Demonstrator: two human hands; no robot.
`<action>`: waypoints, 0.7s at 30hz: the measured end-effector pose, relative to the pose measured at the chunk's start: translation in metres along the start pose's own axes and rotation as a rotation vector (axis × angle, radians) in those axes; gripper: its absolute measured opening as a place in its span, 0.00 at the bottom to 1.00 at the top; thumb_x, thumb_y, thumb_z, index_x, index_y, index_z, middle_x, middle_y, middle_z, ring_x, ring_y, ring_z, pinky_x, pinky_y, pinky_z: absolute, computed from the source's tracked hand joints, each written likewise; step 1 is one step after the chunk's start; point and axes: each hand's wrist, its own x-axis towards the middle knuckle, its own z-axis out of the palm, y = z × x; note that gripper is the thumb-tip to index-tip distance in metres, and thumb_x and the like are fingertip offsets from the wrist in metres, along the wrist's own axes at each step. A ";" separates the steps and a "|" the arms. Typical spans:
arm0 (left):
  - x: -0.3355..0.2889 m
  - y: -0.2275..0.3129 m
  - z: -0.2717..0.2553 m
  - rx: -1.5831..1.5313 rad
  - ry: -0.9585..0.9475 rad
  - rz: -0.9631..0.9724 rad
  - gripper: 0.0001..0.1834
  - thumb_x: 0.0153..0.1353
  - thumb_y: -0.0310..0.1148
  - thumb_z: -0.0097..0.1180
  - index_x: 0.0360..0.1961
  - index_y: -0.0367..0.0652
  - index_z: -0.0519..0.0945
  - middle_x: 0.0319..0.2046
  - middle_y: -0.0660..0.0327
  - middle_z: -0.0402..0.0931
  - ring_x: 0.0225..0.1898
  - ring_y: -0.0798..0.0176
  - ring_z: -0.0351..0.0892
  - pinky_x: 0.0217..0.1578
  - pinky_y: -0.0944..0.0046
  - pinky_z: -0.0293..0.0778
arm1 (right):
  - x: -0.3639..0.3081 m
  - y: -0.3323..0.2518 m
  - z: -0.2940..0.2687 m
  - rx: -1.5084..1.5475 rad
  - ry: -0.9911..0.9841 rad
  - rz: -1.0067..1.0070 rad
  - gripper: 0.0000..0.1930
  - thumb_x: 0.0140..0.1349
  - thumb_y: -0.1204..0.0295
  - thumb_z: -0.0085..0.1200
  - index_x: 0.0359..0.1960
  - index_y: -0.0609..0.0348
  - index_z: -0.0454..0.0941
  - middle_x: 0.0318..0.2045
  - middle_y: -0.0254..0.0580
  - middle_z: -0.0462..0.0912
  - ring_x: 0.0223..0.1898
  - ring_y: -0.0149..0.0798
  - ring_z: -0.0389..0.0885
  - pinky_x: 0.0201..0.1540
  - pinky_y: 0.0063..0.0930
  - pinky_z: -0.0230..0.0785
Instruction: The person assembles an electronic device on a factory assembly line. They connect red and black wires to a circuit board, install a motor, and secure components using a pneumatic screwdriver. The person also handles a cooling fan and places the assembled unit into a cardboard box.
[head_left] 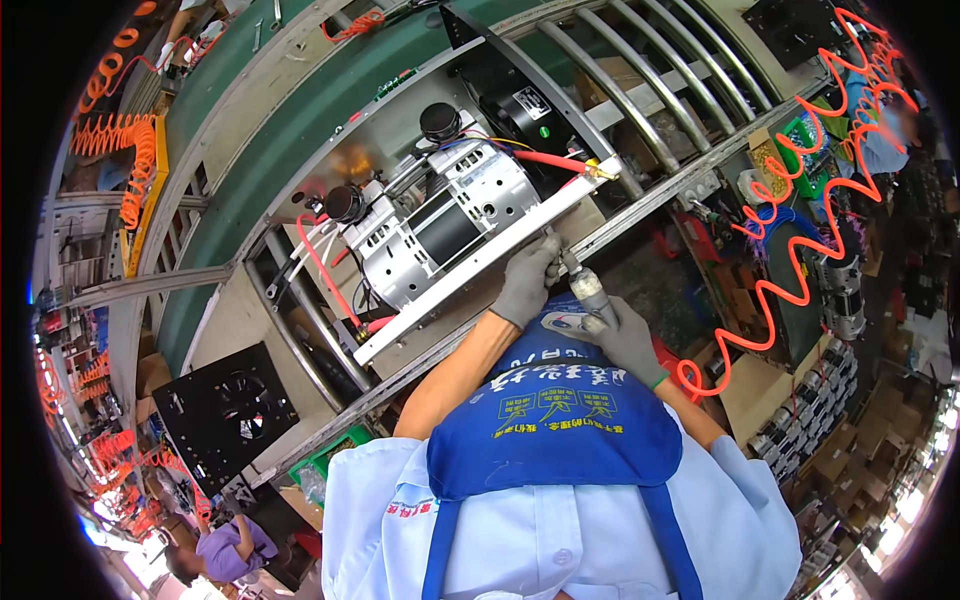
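My right hand (pixel 632 345), in a grey glove, is wrapped round a pale air screwdriver (pixel 588 290) held in front of my blue apron. Its tip points up toward the near edge of the machine. My left hand (pixel 527 280), gloved too, is pinched at that tip, beside the white front rail (pixel 480 262) of the housing; what its fingers hold is too small to make out. Inside the open metal housing sits a silver twin-head compressor (pixel 447 228) with black round caps, red hoses and thin wires. A black fan unit (pixel 525 110) stands at its far right.
Metal rollers (pixel 610 95) and a green conveyor belt (pixel 215 225) run past the machine. A black fan panel (pixel 228 412) lies to the left. An orange coiled hose (pixel 765 300) hangs at the right, near parts bins (pixel 800 145). A person in purple (pixel 235 550) is at lower left.
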 end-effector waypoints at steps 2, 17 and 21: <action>0.002 -0.002 -0.001 0.003 0.058 0.012 0.14 0.70 0.42 0.59 0.42 0.41 0.83 0.24 0.72 0.72 0.21 0.79 0.60 0.22 0.75 0.56 | 0.004 0.003 0.001 0.005 -0.021 -0.014 0.24 0.60 0.56 0.61 0.52 0.60 0.77 0.39 0.57 0.84 0.43 0.53 0.86 0.46 0.41 0.75; 0.020 -0.018 -0.020 0.173 -0.031 -0.151 0.15 0.72 0.42 0.55 0.44 0.42 0.84 0.22 0.73 0.67 0.22 0.77 0.60 0.22 0.73 0.57 | 0.011 0.027 -0.009 -0.035 -0.093 0.111 0.23 0.60 0.57 0.62 0.50 0.59 0.77 0.37 0.57 0.84 0.42 0.54 0.85 0.45 0.42 0.74; 0.033 -0.028 -0.030 0.199 0.061 -0.160 0.13 0.73 0.42 0.54 0.45 0.44 0.83 0.23 0.73 0.68 0.23 0.77 0.61 0.23 0.73 0.57 | 0.027 0.035 -0.004 -0.011 -0.131 0.170 0.23 0.60 0.55 0.62 0.50 0.59 0.78 0.37 0.58 0.84 0.41 0.55 0.85 0.45 0.43 0.73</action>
